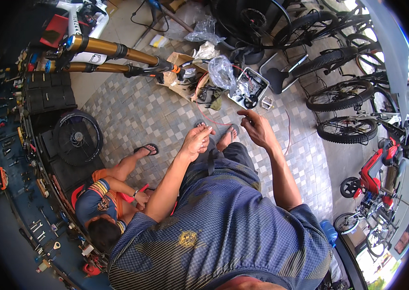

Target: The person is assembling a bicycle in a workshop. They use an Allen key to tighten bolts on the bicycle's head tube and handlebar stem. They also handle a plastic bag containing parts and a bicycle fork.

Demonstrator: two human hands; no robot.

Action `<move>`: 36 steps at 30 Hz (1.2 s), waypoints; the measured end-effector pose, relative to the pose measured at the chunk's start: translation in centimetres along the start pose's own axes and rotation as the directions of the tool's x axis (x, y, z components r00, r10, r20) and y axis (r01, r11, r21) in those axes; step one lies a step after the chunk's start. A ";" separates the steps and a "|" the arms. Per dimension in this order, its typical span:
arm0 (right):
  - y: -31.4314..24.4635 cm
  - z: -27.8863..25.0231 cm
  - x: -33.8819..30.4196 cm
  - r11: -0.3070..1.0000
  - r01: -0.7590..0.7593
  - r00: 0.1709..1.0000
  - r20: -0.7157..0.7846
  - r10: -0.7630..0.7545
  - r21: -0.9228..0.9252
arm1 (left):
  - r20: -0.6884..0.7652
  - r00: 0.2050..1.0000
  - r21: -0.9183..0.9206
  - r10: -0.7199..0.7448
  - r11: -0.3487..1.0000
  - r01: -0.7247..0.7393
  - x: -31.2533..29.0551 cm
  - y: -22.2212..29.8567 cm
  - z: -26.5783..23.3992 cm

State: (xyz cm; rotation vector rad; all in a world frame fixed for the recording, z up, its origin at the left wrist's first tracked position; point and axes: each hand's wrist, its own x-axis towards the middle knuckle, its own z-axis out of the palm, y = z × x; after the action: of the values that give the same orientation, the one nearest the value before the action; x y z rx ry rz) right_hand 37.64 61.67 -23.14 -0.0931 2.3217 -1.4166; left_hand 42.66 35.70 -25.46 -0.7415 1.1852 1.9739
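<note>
My left hand [197, 143] is raised in front of my body, its fingers closed in a pinch. Whatever it holds, if anything, is too small to make out. My right hand [257, 129] is held up to its right, the index finger stretched out and the others loosely bent, with nothing visible in it. A thin red cable [210, 119] curves across the floor beyond my hands, near my sandalled feet. Ahead lie an open cardboard box [174, 79] with packing and a white tray [266, 79] of dark parts. A pedal [267, 102] rests beside the tray.
A bicycle's gold suspension fork [117, 50] juts in at upper left. A person [105, 203] sits low at my left, near a wheel [77, 137] and a tool-covered wall [35, 227]. Bicycles [340, 95] and a red scooter [374, 171] line the right.
</note>
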 end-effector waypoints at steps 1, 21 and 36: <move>-0.1 0.0 0.1 1.000 -0.014 1.000 0.007 0.015 -0.022 | 0.007 1.000 0.004 0.002 1.000 -0.002 0.2 0.3 -0.1; 10.8 14.4 15.5 0.992 -0.022 0.966 0.252 0.054 -0.128 | -0.050 0.940 0.827 0.338 0.542 -0.152 24.9 -2.0 -19.9; 38.3 22.0 31.3 0.881 0.263 0.957 0.223 -0.186 -0.393 | -0.349 0.854 0.924 0.387 -0.011 0.383 55.9 -12.6 -38.3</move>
State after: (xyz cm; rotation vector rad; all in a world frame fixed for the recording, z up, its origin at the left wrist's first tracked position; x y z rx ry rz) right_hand 23.58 53.25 -74.77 -0.6107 2.4804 -0.9287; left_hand 24.36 20.78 -90.20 -0.3717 2.4754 0.2441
